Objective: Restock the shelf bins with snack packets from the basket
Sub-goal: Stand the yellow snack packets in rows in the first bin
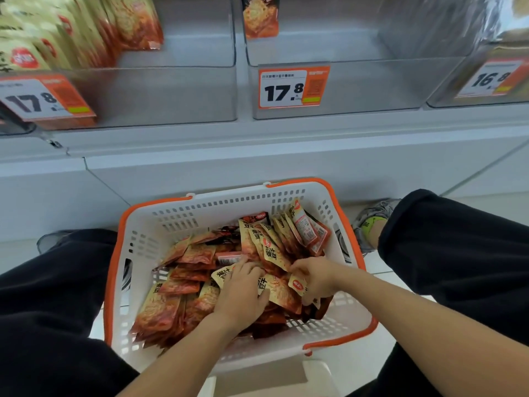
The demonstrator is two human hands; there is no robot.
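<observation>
A white basket (160,224) with orange rims stands on the floor between my knees, full of red-and-yellow snack packets (183,285). My left hand (243,290) lies on the pile with fingers curled over a packet's top edge. My right hand (313,277) grips a bunch of upright packets (274,253) near the basket's right side. Above, a clear shelf bin (177,96) at the left holds a row of the same packets (86,32). The middle bin (357,84) holds one packet (260,15) at its back.
Orange price tags reading 17.8 (292,85) hang on the bin fronts, and a 16.8 tag (492,78) on the bin at the right. My dark-trousered legs flank the basket, with a shoe (372,222) beside its right rim. A white shelf base runs below the bins.
</observation>
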